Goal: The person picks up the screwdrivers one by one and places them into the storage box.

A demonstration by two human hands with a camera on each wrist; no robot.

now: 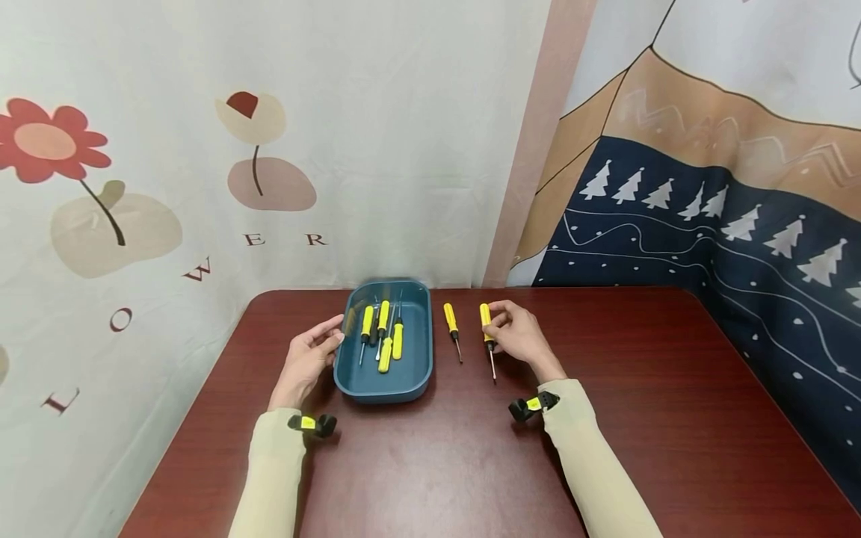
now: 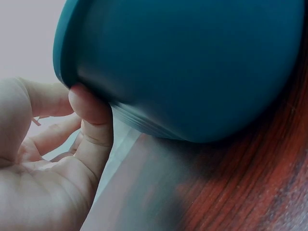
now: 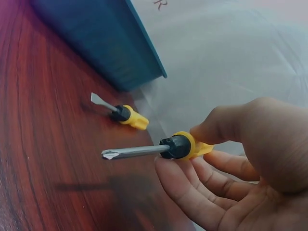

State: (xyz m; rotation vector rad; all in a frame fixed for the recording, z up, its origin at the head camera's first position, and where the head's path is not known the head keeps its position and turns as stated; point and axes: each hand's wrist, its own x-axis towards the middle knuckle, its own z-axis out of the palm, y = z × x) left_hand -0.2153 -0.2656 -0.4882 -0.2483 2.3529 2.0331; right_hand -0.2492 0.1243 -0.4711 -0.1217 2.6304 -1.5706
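A dark blue rectangular bin (image 1: 383,388) stands on the table, holding several yellow-and-black screwdrivers (image 1: 398,340). My left hand (image 1: 306,362) is at the bin's left side, with thumb and fingertips touching the outside by its rim; in the left wrist view, the thumb (image 2: 89,108) lies just under the lip. With thumb and fingers, my right hand (image 1: 518,332) pinches the yellow handle of a cross-tip screwdriver (image 3: 134,151), its shaft pointing toward me. Between bin and right hand, a flat-tip screwdriver (image 1: 451,321) with a yellow handle lies on the table.
The reddish-brown wooden table (image 1: 673,418) reaches back to a pale printed curtain (image 1: 403,149). A navy curtain with white trees (image 1: 673,217) hangs along the right side. Each wrist wears a small black-and-yellow camera mount (image 1: 316,424).
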